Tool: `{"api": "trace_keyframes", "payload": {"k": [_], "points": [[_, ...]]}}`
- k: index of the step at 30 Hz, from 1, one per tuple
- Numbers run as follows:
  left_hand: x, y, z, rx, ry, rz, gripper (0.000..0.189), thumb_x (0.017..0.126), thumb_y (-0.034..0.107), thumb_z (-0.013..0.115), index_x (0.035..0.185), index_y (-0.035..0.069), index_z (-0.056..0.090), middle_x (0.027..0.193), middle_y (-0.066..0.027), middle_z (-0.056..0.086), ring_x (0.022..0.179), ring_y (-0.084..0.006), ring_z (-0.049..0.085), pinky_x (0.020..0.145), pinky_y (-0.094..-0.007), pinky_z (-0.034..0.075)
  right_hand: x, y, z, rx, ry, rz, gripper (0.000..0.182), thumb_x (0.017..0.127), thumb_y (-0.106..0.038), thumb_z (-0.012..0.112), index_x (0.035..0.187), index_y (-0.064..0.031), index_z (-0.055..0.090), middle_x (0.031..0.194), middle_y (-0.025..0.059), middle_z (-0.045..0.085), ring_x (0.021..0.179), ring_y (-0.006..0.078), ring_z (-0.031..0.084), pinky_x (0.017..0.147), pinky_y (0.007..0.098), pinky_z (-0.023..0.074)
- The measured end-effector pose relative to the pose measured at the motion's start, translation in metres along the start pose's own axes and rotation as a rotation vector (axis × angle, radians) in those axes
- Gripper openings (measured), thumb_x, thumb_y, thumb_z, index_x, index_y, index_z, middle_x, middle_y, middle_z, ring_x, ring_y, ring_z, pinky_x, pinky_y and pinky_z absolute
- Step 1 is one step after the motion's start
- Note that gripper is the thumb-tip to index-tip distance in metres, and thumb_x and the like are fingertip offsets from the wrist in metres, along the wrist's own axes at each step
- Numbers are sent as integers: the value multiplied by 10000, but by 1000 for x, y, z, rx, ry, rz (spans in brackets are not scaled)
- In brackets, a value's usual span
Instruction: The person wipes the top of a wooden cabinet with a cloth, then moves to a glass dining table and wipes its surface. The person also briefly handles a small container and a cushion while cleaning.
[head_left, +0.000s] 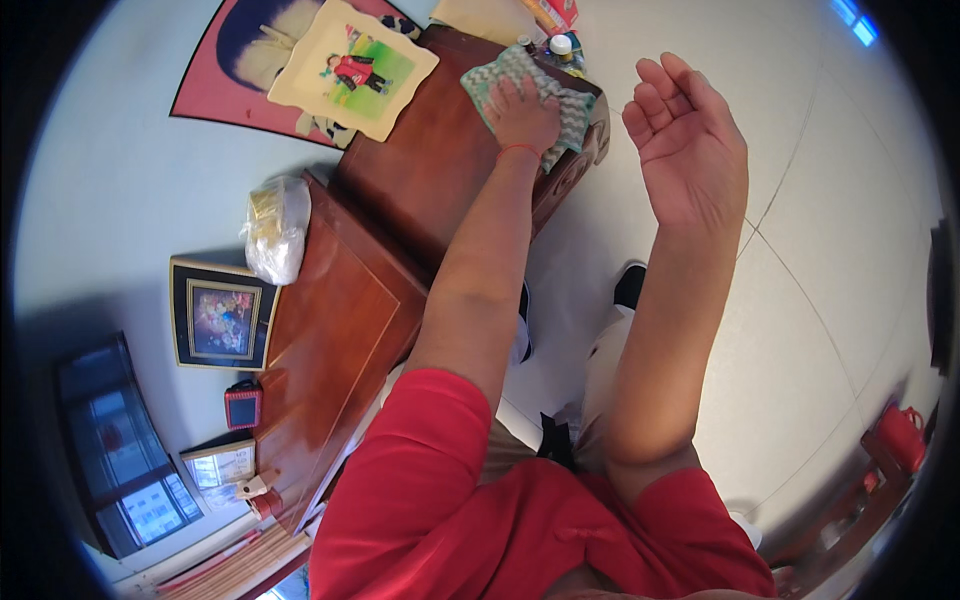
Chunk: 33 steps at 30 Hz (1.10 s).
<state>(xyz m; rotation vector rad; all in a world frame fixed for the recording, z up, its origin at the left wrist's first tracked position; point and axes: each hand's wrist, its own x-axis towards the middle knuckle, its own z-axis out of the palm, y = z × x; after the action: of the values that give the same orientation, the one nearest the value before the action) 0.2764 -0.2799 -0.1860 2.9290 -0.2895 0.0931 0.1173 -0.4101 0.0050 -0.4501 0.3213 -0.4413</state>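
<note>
My left hand (525, 116), with a thin red cord at the wrist, lies flat on a grey-and-white zigzag-patterned cloth (574, 124) with a green edge. The cloth is spread over the end of a dark reddish wooden cabinet top (420, 150), and part of it hangs over the edge. My right hand (686, 142) is raised over the floor to the right, palm up, with its fingers slightly curled and nothing in it. Close beyond the cloth stand a white-capped bottle (560, 46) and a small dark-capped one.
A cream scalloped picture frame (352, 67) leans by a pink picture. On the lower wooden top (337, 300) are a plastic-wrapped bundle (277, 229), a black-framed flower picture (223, 316) and a small red frame (243, 405). Pale floor tiles (810, 225) lie to the right.
</note>
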Motion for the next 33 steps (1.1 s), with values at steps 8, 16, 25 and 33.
{"api": "trace_keyframes", "payload": {"k": [8,16,25,33], "points": [[-107,-94,-28,56,22,-453,669,899,485,333,1412,70,219,1463,-216,144,1356,-378,105,1082,-500,90,10,37,-11,145,-46,169,211,887,-157,495,998,12,554,875,116,648,718,178,617,683,323,509],[-198,-96,-24,134,165,-206,714,890,507,385,1368,-6,251,1404,-313,182,1293,-485,167,1035,-569,157,1,36,-11,203,146,185,158,844,-133,531,926,-5,577,793,104,644,656,184,612,617,332,503],[-176,-107,-24,62,20,-218,626,894,433,379,1376,50,267,1426,-282,161,1317,-466,114,1031,-598,133,15,72,-57,-476,219,270,152,847,-162,528,923,-37,571,840,84,635,702,161,608,620,291,491],[-181,-96,-37,261,42,-15,764,839,494,501,1364,-3,255,1399,-287,237,1309,-437,191,1051,-521,166,0,-23,-41,6,90,-63,189,885,-111,472,988,37,531,878,134,627,720,181,615,649,309,504]]}}
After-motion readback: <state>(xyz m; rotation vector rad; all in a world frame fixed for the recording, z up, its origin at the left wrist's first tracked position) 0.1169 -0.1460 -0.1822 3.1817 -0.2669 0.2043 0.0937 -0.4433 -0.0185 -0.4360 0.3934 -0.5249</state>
